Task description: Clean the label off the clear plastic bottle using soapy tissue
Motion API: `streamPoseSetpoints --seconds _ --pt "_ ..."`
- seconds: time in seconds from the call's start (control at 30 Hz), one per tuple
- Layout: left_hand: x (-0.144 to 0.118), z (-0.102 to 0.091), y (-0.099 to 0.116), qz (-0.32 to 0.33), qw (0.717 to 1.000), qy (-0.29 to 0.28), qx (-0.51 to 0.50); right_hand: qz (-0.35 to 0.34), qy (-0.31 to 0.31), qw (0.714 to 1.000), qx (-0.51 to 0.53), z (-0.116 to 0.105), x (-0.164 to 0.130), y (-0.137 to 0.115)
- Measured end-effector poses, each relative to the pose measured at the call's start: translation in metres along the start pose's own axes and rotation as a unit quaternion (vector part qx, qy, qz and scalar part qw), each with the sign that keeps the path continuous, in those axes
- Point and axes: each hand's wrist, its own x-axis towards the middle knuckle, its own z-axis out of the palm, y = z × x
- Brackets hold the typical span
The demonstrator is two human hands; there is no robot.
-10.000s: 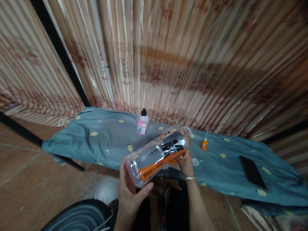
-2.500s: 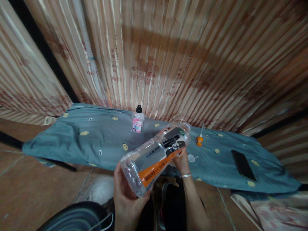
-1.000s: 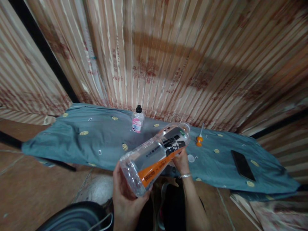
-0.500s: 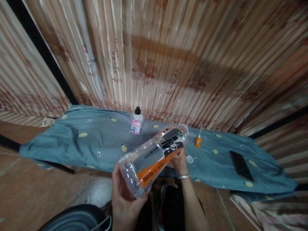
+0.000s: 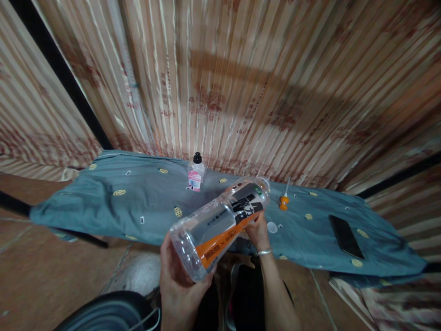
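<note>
A large clear plastic bottle (image 5: 220, 225) with an orange, black and grey label is held tilted above the near side of the cloth-covered table. My left hand (image 5: 182, 276) is wrapped round its base, at the lower left. Near the neck end, my right hand (image 5: 257, 230) grips the bottle from beneath, with most of its fingers hidden behind it. The mouth end points up and to the right. Behind it stands a small clear bottle (image 5: 195, 177) with a black cap and a pink label. A white round cap (image 5: 272, 227) lies just right of my right hand.
A blue-green patterned cloth (image 5: 144, 197) covers the narrow table. Toward the right lie an orange-handled tool (image 5: 284, 202) with a pale thin tip and a black phone (image 5: 345, 236). A pleated curtain (image 5: 213, 92) hangs behind. A dark round object (image 5: 106, 312) is at the lower left.
</note>
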Motion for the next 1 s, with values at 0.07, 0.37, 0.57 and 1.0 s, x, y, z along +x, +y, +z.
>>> streamPoseSetpoints --seconds 0.07,0.37,0.57,1.0 --pt "-0.0002 0.0008 0.0007 -0.006 1.000 0.003 -0.010 0.006 -0.004 1.000 -0.005 -0.0011 0.0002 -0.0001" --pt "-0.0011 0.0022 0.0015 -0.005 1.000 0.009 -0.008 0.009 -0.003 1.000 -0.005 -0.0008 0.0004 0.0035" --pt "0.0001 0.0023 0.0011 0.002 1.000 0.011 -0.010 0.001 -0.002 1.000 -0.005 0.0004 0.0011 0.0016" --pt "-0.0012 0.0040 0.0018 0.001 1.000 0.010 0.001 -0.006 -0.009 1.000 -0.022 -0.0029 0.0005 -0.0018"
